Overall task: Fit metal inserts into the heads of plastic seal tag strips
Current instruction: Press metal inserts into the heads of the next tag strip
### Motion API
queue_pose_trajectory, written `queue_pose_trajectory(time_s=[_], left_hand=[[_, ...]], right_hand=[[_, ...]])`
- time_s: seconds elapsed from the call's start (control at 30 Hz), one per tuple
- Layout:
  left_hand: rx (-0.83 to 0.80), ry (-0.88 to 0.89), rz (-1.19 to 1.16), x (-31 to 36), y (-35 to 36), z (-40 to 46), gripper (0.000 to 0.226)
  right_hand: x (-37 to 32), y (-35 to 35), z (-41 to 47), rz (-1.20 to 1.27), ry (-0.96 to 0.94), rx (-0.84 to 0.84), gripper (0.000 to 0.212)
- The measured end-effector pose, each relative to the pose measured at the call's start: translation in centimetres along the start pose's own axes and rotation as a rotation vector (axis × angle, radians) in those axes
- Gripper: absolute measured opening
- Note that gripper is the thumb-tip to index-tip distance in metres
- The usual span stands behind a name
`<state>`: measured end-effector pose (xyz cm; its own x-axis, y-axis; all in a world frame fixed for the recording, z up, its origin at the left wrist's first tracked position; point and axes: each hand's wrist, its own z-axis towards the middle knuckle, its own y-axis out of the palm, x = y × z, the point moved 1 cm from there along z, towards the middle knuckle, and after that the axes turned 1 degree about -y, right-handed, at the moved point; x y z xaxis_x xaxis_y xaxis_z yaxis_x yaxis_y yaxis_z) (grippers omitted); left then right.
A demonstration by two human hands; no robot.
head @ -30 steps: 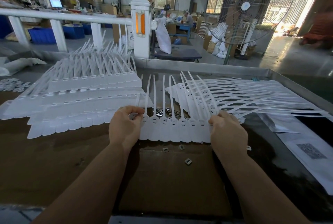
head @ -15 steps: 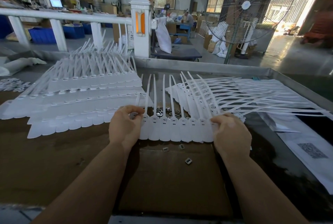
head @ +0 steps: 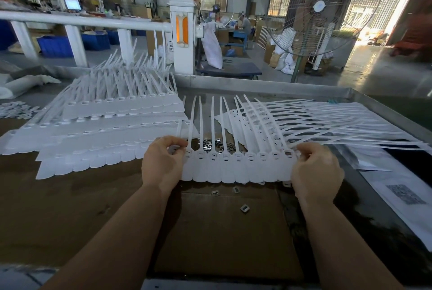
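Observation:
A white joined strip of plastic seal tags (head: 236, 168) lies across the middle of the table, tails pointing away from me. My left hand (head: 161, 163) grips its left end with curled fingers. My right hand (head: 314, 170) pinches the head at its right end, where a dark insert shows in the slot. A small heap of shiny metal inserts (head: 215, 144) lies just behind the strip. A few loose inserts (head: 244, 208) sit on the cardboard in front of it.
A big stack of tag strips (head: 98, 135) fills the table's left. Another fanned pile (head: 315, 121) lies at the right. Printed plastic bags (head: 402, 191) lie at the right edge. A raised metal rim (head: 268, 90) bounds the table. A standing fan (head: 320, 9) is behind.
My right hand has shifted slightly right along the strip to its end head. My left hand has stayed on the left end.

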<state>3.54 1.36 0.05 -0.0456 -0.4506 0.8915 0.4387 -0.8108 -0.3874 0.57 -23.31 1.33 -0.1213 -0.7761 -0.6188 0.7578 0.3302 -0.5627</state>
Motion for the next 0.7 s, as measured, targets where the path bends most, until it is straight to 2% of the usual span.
queue_pose_trajectory(time_s=[0.2,0.47,0.7], left_hand=[[0.000,-0.005,-0.020,0.03,-0.01,-0.03,0.029],[0.004,-0.008,-0.023,0.02,-0.15,-0.05,0.024],[0.003,-0.008,-0.039,-0.11,-0.20,-0.08,0.024]], right_hand=[[0.61,-0.04,0.27,-0.072,0.164,-0.069,0.037],[0.51,-0.34,0.41,-0.112,0.212,-0.141,0.017],[0.78,-0.32,0.52,-0.215,0.204,-0.278,0.025]])
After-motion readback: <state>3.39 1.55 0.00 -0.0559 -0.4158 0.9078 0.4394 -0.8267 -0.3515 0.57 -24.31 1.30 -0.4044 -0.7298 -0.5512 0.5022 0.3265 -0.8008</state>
